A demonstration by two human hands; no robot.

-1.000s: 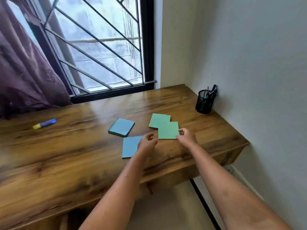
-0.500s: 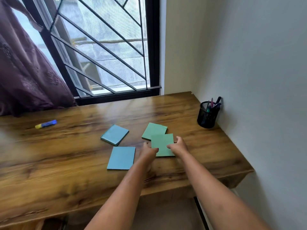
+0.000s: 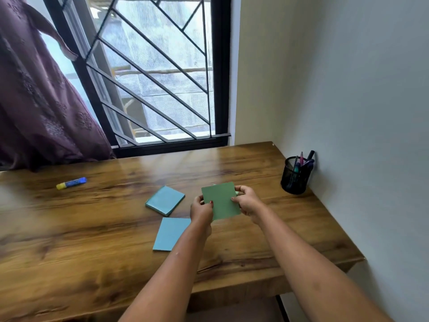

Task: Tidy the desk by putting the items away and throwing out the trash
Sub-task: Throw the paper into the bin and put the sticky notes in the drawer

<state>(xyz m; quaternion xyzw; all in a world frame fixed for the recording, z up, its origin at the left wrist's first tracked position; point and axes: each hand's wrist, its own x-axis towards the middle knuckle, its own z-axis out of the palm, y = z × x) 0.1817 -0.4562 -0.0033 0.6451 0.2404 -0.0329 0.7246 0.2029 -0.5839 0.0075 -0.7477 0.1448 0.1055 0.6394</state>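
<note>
Left hand [image 3: 201, 211]: fingers curled, thumb laid on the front face of the green paper square [image 3: 220, 201], pinching its left edge.

Right hand [image 3: 248, 202]: fingers curled round the square's upper right corner, thumb on the front face, pinching the right edge.

Green paper square: held between the two hands, raised off the worktop [image 3: 92, 240] and tilted with its face toward the camera. Whether it is one sheet or a pad cannot be told. A thin green sliver shows behind it at the right hand's fingers; too little is visible to say what it is.

Blue pad [image 3: 165, 200]: flat on the worktop, just beside the left hand on its outer side.

Blue sheet [image 3: 171, 233]: flat on the worktop, partly under the left wrist and forearm.

Glue stick [image 3: 71, 183]: blue with a yellow cap, lying on its side well apart from the left hand, far out to its left.

Pen pot [image 3: 295, 176]: black mesh, upright, beyond the right hand on its outer side, against the wall [image 3: 371, 112]; pens [image 3: 301, 160] stand in it.

Window [image 3: 157, 77] with dark grille and purple curtain [image 3: 34, 101]: beyond both hands, behind the worktop.
</note>
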